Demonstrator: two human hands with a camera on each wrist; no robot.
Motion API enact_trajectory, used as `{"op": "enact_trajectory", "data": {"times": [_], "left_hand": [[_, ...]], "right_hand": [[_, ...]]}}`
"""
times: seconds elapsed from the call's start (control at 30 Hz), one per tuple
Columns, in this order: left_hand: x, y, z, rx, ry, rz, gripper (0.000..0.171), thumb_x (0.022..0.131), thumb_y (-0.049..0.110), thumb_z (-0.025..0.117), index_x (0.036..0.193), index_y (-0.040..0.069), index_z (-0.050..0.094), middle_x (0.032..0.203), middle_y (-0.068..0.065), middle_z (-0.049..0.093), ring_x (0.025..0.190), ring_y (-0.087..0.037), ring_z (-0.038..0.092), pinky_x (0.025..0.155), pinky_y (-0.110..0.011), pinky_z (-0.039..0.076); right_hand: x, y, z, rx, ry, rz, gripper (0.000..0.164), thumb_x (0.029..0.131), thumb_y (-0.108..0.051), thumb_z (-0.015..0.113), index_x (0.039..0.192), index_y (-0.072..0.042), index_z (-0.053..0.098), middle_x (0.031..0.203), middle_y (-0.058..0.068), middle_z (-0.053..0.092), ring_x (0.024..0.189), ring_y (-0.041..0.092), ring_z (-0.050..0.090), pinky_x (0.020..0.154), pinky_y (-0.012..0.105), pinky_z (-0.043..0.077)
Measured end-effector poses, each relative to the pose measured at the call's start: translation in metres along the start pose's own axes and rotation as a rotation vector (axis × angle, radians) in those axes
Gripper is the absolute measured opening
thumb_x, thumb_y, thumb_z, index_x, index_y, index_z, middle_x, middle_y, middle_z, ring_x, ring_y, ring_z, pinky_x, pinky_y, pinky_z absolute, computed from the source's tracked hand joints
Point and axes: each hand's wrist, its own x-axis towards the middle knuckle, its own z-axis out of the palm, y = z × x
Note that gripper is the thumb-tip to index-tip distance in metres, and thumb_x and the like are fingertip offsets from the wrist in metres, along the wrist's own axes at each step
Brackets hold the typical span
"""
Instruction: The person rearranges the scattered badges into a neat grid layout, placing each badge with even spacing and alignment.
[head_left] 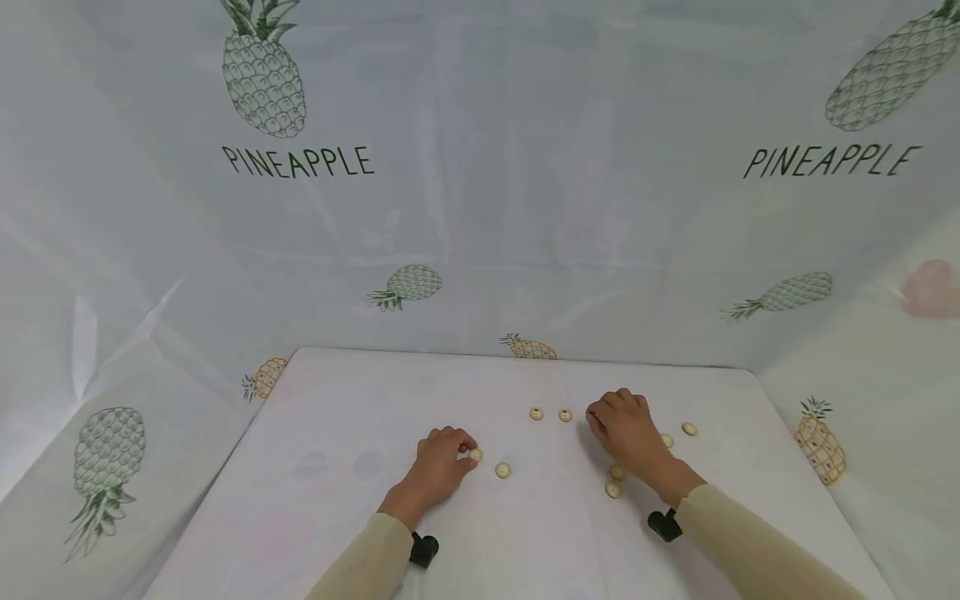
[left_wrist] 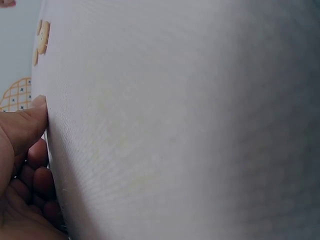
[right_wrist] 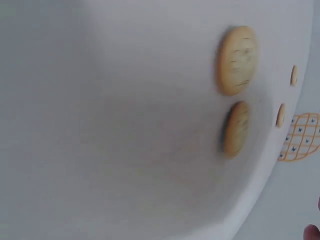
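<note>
My left hand [head_left: 442, 462] is low over the white table, thumb and fingertips round a small pale round piece [head_left: 475, 455]. In the left wrist view the thumb [left_wrist: 27, 122] meets the cloth, and the other fingers curl behind it. Just right of that hand lies another round piece [head_left: 502, 470]. Farther right, my right hand [head_left: 626, 429] hovers with bent fingers; whether they hold anything is hidden. Beside its fingertips lies a round piece [head_left: 565, 415]. Below its wrist are two pieces, one [right_wrist: 237, 60] with lines on its face and another [right_wrist: 236, 129] close by.
A further round piece [head_left: 536, 413] lies at the back middle of the table [head_left: 337, 400]. Two more, one at the right [head_left: 689, 428] and one partly behind the right hand [head_left: 667, 440], lie close together. A pineapple-printed sheet [head_left: 480, 208] hangs behind the table.
</note>
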Motion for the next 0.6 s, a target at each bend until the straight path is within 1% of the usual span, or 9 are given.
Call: {"op": "enact_trajectory", "data": {"times": [0.17,0.33,0.47,0.6], "left_hand": [[-0.001,-0.001,0.001,0.001,0.0,0.002,0.015,0.099,0.022,0.075,0.111,0.015,0.071,0.101,0.004,0.063,0.1,-0.019,0.054,0.097,-0.048,0.04],[0.0,-0.004,0.003,0.013,-0.001,0.006,0.015,0.099,0.022,0.075,0.111,0.016,0.071,0.101,0.005,0.063,0.1,-0.018,0.054,0.096,-0.048,0.04],[0.001,-0.003,0.002,0.018,-0.001,0.0,0.015,0.099,0.022,0.075,0.111,0.016,0.07,0.102,0.004,0.063,0.101,-0.018,0.055,0.096,-0.047,0.04],[0.001,-0.001,0.001,0.01,-0.011,-0.008,0.015,0.099,0.021,0.075,0.111,0.016,0.07,0.103,0.004,0.063,0.101,-0.019,0.055,0.098,-0.048,0.04]], "right_hand": [[-0.019,0.006,-0.01,0.002,0.015,0.025,0.009,0.091,-0.009,0.081,0.093,-0.012,0.072,0.09,0.001,0.068,0.091,0.026,0.058,0.083,0.048,0.043],[-0.036,0.008,-0.02,-0.004,0.01,0.059,0.011,0.089,-0.008,0.081,0.092,-0.012,0.072,0.09,0.0,0.068,0.091,0.025,0.058,0.081,0.047,0.041],[-0.05,0.005,-0.026,-0.016,-0.013,0.056,0.015,0.086,-0.008,0.084,0.09,-0.012,0.071,0.089,0.0,0.066,0.09,0.025,0.057,0.082,0.048,0.041],[-0.065,-0.004,-0.031,-0.027,-0.052,0.048,0.016,0.086,-0.014,0.085,0.09,-0.013,0.07,0.09,-0.001,0.065,0.091,0.025,0.057,0.085,0.051,0.042]]}}
